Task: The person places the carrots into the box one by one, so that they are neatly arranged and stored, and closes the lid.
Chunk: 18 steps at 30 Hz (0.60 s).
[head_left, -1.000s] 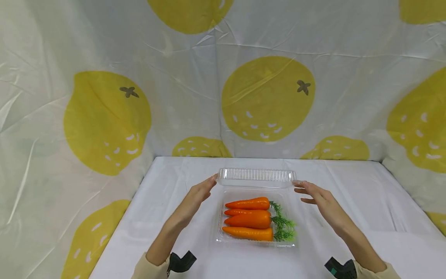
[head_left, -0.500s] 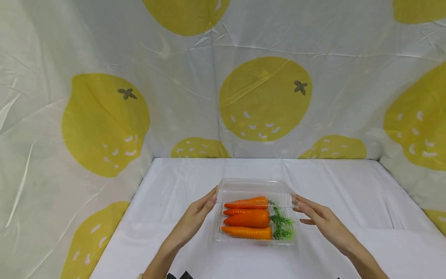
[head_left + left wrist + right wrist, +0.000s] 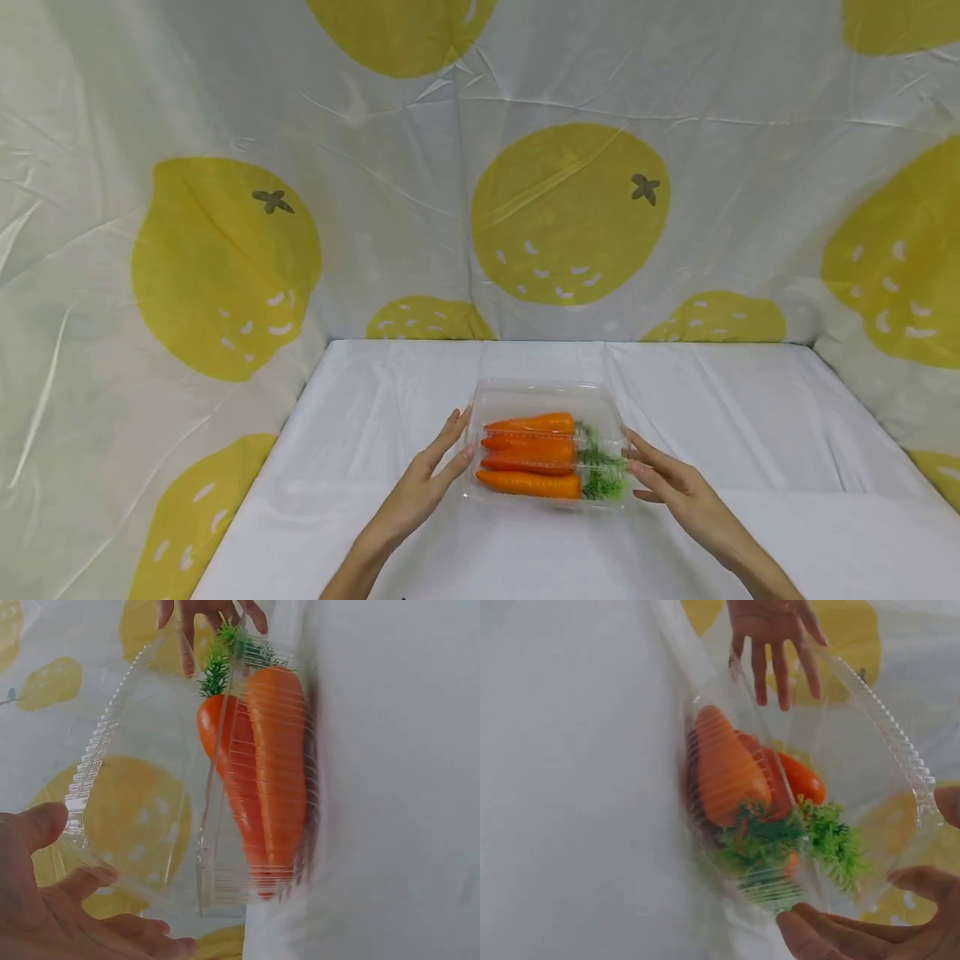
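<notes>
A clear plastic clamshell box (image 3: 467, 485) holds several carrots (image 3: 528, 485) with green tops (image 3: 606, 482). Its hinged lid (image 3: 547, 398) slants over the carrots, parted from the base in both wrist views. My left hand (image 3: 420, 492) holds the lid's left front corner, thumb at the ribbed edge and forefinger along the side, the other fingers spread in the left wrist view. At the right front corner, my right hand (image 3: 686, 493) holds the lid likewise between thumb and forefinger. Its lower fingers reach beside the base in the right wrist view.
The box stands on a white cloth-covered table (image 3: 375, 383). Behind and to the sides hangs a pale curtain (image 3: 390, 208) with large yellow lemon prints.
The lid has swung from raised at the back down and forward over the carrots. Both hands have moved toward me with it, thumbs coming onto its front corners.
</notes>
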{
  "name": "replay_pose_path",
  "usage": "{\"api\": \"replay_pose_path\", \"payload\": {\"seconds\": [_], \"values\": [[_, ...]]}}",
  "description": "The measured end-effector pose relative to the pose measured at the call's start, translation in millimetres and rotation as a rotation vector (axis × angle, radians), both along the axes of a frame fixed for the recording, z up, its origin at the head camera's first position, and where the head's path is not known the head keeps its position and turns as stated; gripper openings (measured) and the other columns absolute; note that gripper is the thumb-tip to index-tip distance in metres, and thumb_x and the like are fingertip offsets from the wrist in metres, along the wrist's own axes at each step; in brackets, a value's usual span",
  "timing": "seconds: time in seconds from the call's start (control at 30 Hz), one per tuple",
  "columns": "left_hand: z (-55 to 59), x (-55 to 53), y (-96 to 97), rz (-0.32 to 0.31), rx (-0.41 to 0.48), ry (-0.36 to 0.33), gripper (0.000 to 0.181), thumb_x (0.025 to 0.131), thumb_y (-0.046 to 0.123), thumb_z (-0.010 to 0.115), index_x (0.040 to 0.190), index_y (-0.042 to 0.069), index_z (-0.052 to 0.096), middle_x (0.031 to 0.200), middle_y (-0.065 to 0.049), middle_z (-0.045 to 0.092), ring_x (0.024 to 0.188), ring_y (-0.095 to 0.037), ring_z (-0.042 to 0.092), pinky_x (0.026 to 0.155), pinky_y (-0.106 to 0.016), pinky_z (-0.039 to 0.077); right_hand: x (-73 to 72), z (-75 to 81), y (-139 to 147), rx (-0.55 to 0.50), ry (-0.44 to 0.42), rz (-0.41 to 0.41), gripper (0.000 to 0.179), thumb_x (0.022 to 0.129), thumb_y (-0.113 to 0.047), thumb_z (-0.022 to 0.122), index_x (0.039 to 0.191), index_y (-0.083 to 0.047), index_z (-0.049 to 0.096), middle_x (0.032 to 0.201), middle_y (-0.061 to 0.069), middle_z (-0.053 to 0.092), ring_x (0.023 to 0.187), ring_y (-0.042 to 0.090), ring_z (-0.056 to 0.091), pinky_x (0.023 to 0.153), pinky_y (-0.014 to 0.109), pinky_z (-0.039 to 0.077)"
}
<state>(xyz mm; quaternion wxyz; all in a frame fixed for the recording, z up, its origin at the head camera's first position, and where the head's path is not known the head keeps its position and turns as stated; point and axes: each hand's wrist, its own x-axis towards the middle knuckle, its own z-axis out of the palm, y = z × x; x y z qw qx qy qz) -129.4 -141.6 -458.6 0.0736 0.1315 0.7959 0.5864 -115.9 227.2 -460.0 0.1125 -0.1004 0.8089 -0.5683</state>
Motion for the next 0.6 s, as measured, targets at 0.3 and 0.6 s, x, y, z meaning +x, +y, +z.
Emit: {"api": "replay_pose_path", "payload": {"seconds": [0.3, 0.6], "values": [[-19.9, -1.7, -0.6, -0.073, 0.049, -0.046, 0.067, 0.109, 0.027, 0.053, 0.167, 0.023, 0.019, 0.174, 0.001, 0.016, 0.163, -0.025, 0.008, 0.131, -0.052, 0.013, -2.1, -20.4, -6, 0.014, 0.053, -0.090, 0.057, 0.107, -0.030, 0.058, 0.160, -0.016, 0.040, 0.162, 0.021, 0.042, 0.127, 0.002, 0.061, 0.096, 0.019, 0.058], [-30.1, -1.5, -4.1, -0.098, 0.120, -0.050, 0.068, 0.109, 0.021, 0.053, 0.167, 0.016, 0.018, 0.174, -0.005, 0.014, 0.160, -0.020, 0.015, 0.126, -0.034, 0.025, -2.6, -39.6, -9, 0.065, 0.252, -0.113, 0.054, 0.104, -0.020, 0.064, 0.155, -0.012, 0.050, 0.154, 0.016, 0.053, 0.116, -0.013, 0.053, 0.094, 0.012, 0.054]]}}
